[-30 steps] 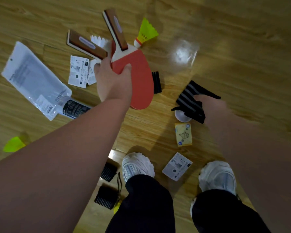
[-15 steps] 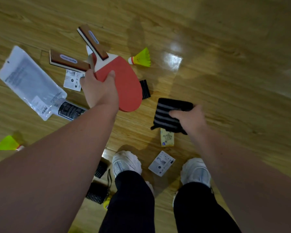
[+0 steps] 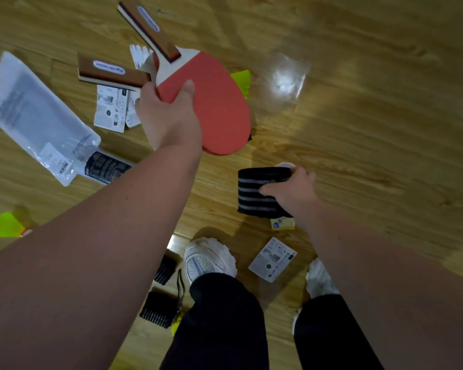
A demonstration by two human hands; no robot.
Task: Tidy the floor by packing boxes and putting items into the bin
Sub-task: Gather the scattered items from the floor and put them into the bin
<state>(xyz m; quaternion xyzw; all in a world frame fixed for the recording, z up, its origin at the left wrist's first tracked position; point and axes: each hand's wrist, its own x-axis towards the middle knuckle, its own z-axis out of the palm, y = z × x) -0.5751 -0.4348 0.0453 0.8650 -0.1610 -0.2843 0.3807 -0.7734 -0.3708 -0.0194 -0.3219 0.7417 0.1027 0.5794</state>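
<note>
Paddles (image 3: 214,102) raised nearer — red-faced, brown-handled.

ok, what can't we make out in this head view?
Head view only.
Blade of the second paddle: behind the left hand and red paddle.
Most of the shuttlecock: behind the red paddle.
The white round object: mostly covered by the striped band in the right hand; unidentifiable.
The yellow box: mostly behind the band.
Print on the leaflet: too small.
No bin in frame.

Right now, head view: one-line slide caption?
Left hand grips two table-tennis paddles; right hand holds a striped black band above a cluttered wooden floor.
</note>
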